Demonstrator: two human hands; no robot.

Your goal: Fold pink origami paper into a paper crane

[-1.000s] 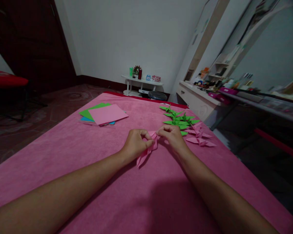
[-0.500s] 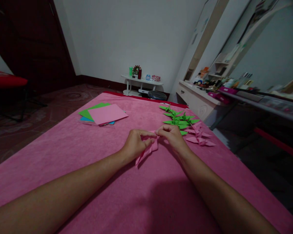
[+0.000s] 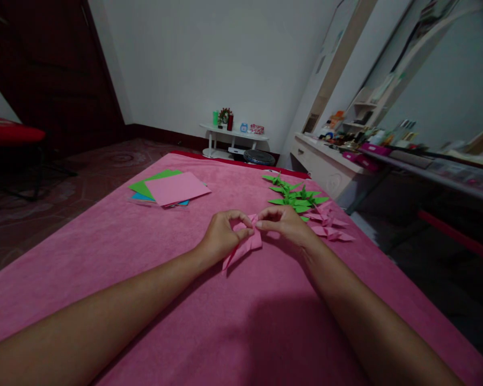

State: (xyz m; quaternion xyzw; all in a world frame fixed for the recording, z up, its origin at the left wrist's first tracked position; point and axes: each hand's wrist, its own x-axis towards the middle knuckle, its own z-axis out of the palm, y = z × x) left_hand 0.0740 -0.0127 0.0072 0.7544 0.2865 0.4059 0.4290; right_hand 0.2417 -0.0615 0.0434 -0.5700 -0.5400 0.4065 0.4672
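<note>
Both my hands meet over a folded pink paper piece [image 3: 243,247] lying on the pink cloth [image 3: 145,279]. My left hand [image 3: 222,234] pinches its upper edge between thumb and forefinger. My right hand [image 3: 286,225] pinches the same paper's top from the right side. The paper's long pointed end reaches down and left from under my left hand. Just right of my right hand lie finished pink paper cranes [image 3: 330,227], and beyond them several green paper cranes [image 3: 294,194].
A stack of flat paper sheets [image 3: 169,188], pink on top with green and blue below, lies at the far left of the cloth. A white low shelf [image 3: 233,137] with small items stands by the wall. A cluttered dresser [image 3: 330,161] stands to the right.
My right hand has turned slightly, its fingers sliding along the paper's top. The folded paper has shifted a little under the hands. The view has barely moved.
</note>
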